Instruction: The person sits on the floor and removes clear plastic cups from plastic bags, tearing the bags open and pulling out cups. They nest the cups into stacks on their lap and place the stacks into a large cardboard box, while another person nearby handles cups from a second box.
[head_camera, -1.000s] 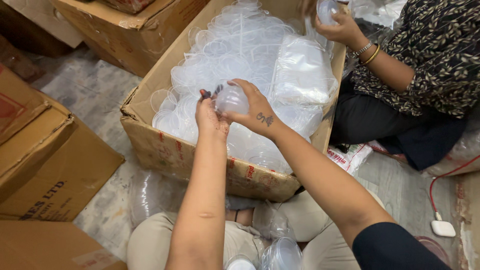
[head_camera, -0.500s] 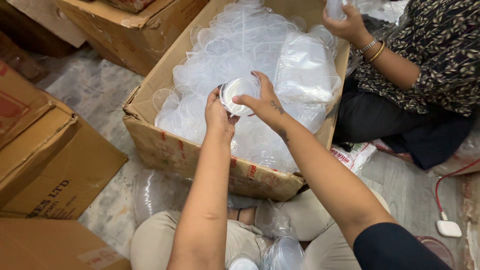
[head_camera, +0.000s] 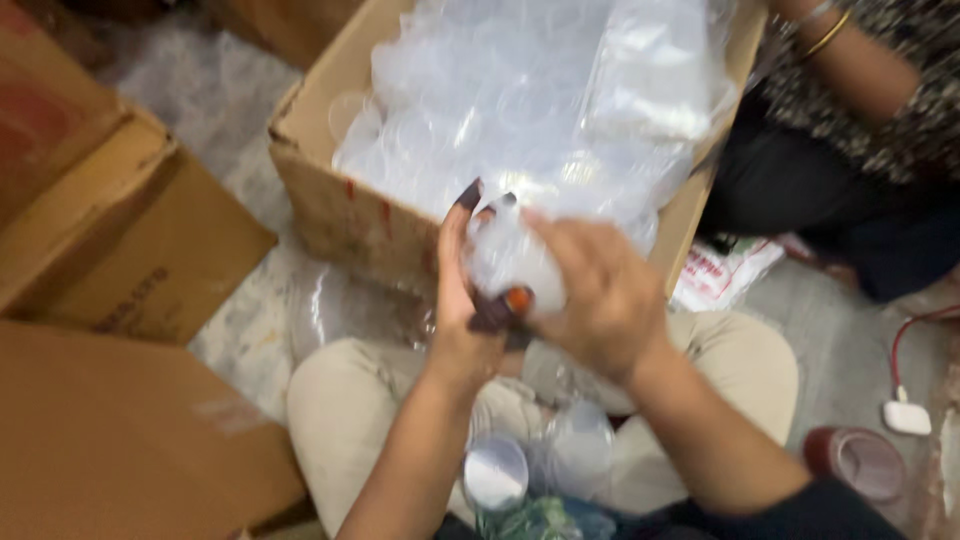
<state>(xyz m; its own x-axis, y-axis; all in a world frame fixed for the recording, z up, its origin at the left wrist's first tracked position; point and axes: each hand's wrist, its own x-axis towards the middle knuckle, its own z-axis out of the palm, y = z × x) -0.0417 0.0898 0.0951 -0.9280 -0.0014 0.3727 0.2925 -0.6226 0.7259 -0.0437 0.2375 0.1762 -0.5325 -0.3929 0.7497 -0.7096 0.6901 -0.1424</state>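
A: Right, from where I sit I see my left hand (head_camera: 462, 300) and right hand (head_camera: 590, 295) both grasping one small clear plastic cup-shaped container (head_camera: 510, 262), held in the air above my lap, just in front of the near wall of the big open brown cardboard box (head_camera: 330, 205).

B: How are the hands set on it?

A: The left pinches it from the side, thumb and fingertips closed on the wall. The right wraps over the top and far side. Neither is loose. The picture is blurred, so I cannot tell whether a lid is on it.

B: What would you mind while handling it?

A: My judgement: thin clear plastic like this dents and slips easily, so I would press lightly and evenly, and keep the rim level rather than squeeze the wall.

B: And the rest?

A: The box is heaped with more clear plastic containers in crinkled transparent bags (head_camera: 540, 100), glossy and soft-edged. The cardboard is matte, worn, with red marks on its near wall. On the floor by my knees stand a few more round clear pieces (head_camera: 580, 450). A second person's sleeve and bangled forearm (head_camera: 850, 60) sit beyond the box's right edge.
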